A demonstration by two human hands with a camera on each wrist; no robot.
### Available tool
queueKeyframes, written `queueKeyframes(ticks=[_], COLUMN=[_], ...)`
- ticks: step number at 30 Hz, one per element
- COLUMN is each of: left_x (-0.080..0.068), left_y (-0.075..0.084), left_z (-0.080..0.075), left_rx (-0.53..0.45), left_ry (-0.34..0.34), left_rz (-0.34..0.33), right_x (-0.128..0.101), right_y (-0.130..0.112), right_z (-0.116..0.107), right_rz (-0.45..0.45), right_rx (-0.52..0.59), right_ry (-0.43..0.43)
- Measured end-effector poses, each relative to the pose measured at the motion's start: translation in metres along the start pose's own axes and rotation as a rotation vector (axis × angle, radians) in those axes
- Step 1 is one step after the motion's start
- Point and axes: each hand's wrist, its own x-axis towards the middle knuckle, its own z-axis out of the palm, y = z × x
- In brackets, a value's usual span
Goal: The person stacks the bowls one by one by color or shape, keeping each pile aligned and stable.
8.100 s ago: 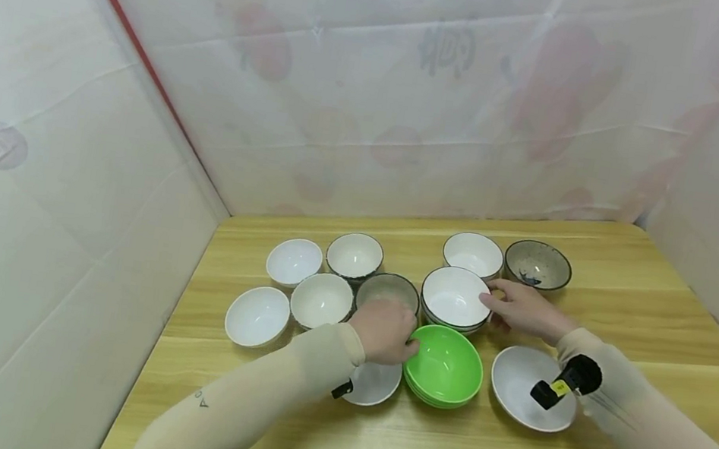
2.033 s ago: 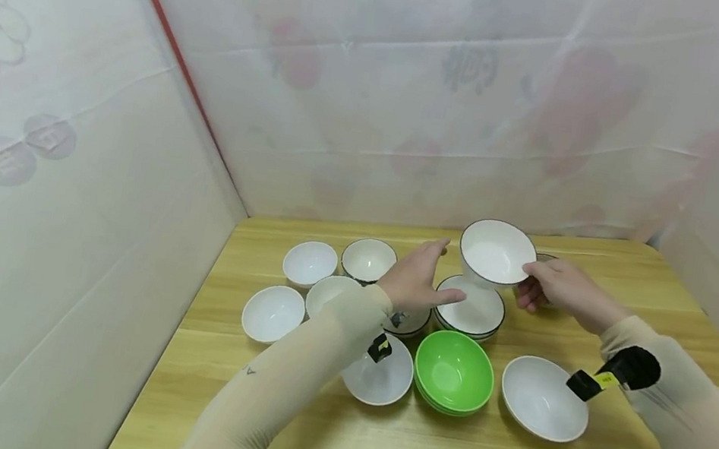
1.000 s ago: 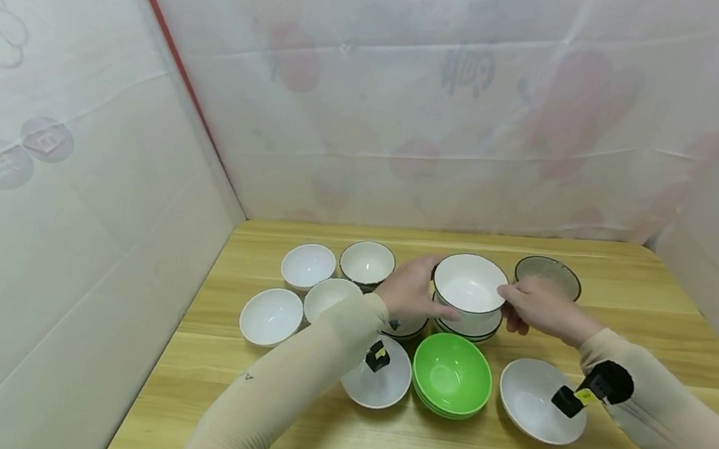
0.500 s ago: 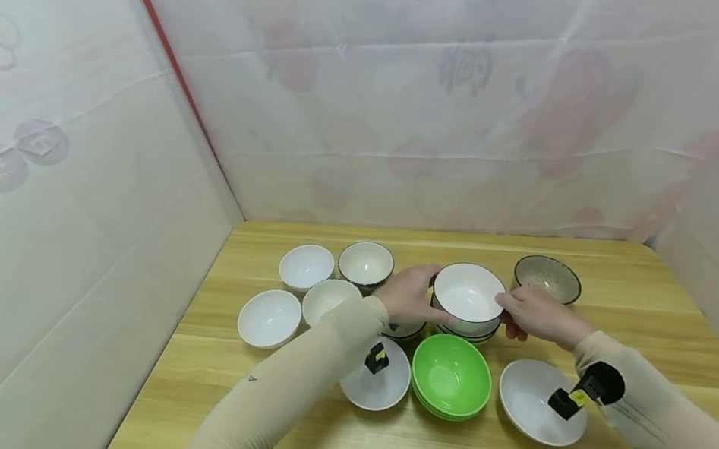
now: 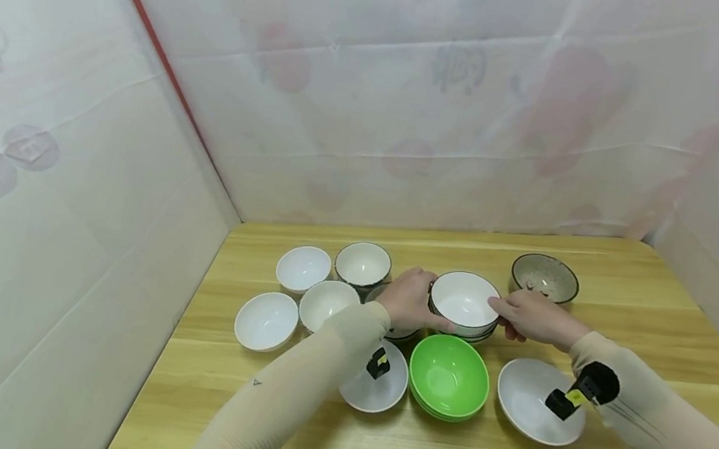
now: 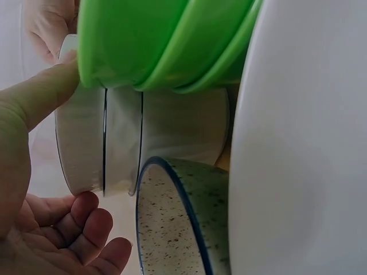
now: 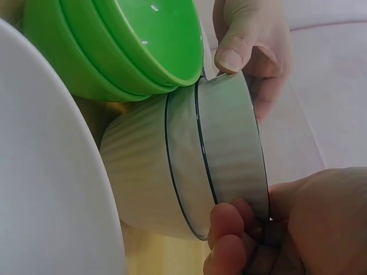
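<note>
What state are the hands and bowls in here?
Left hand, holding top white bowl
Right hand, pinching its rim
White stack, three upright bowls nested
Green stack, three upright bowls nested
Two speckled bowls, upright
Two far-left bowls, upright, empty
Two shallow dishes, upright
Two cream bowls, upright

Close-fitting cream fabric left sleeve (image 5: 290,395), small dark angular marking (image 5: 257,383) on it, matching cream fabric right sleeve (image 5: 661,432), boxy black left wrist camera (image 5: 376,367), black right wrist camera (image 5: 560,405) with rounded black mount (image 5: 601,381), yellow label (image 5: 575,397) on each, bare left hand (image 5: 408,300), bare right hand (image 5: 536,316)
</note>
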Motion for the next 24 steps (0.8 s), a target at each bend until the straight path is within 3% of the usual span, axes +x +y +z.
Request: queueKeyframes(ticks=[14,24], left_x=[-0.0038,-0.0060], left_y=[0.0007,-0.0007], left_z=[-0.0018,-0.0011], left_rx=[-0.005,0.004], left_ry=[-0.015,-0.013], left_rz=[-0.022,-0.033], right_x=[0.0043,0.0049], right_y=[0.0007,0.0000], right_z=[0.0036,0.0040], right_rz=[-0.008,-0.010], right_rx=[-0.080,-0.055], right_ry=[0.002,-0.006])
